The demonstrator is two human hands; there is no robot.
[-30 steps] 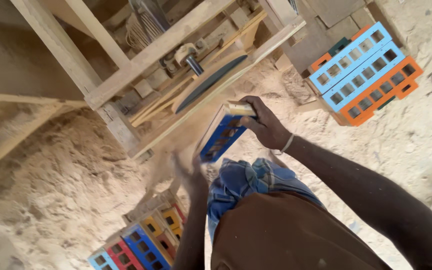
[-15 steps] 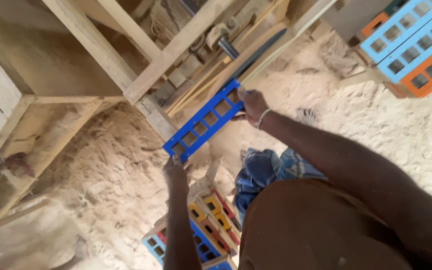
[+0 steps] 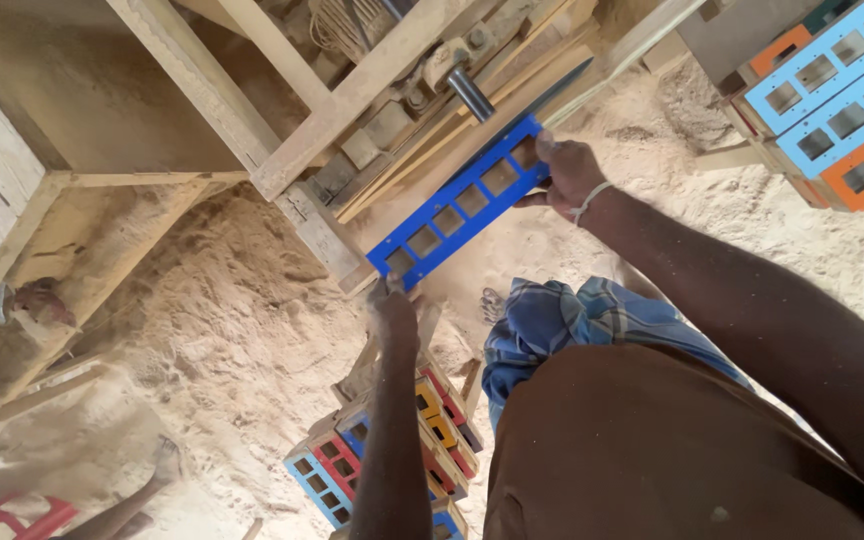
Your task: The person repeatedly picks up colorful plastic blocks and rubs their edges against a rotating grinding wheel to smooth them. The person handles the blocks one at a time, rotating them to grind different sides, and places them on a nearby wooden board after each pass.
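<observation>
A long blue wooden frame point(image 3: 460, 204) with several rectangular cut-outs lies slanted on the wooden saw bench point(image 3: 297, 160), beside the thin dark saw blade point(image 3: 564, 80). My right hand point(image 3: 568, 172) grips the frame's upper right end. My left hand point(image 3: 392, 300) holds its lower left end from below, fingers curled on the edge. A grey metal shaft point(image 3: 470, 92) sticks out just above the frame.
Sawdust covers the floor. A pile of painted frames in blue, red and yellow point(image 3: 392, 450) lies by my feet. Another stack in blue and orange point(image 3: 837, 95) stands at the upper right. Someone's foot point(image 3: 164, 462) shows at the lower left, near a red object point(image 3: 7, 518).
The blue frame went from hanging in my right hand to lying along the bench with both hands on its ends. The view shifted left.
</observation>
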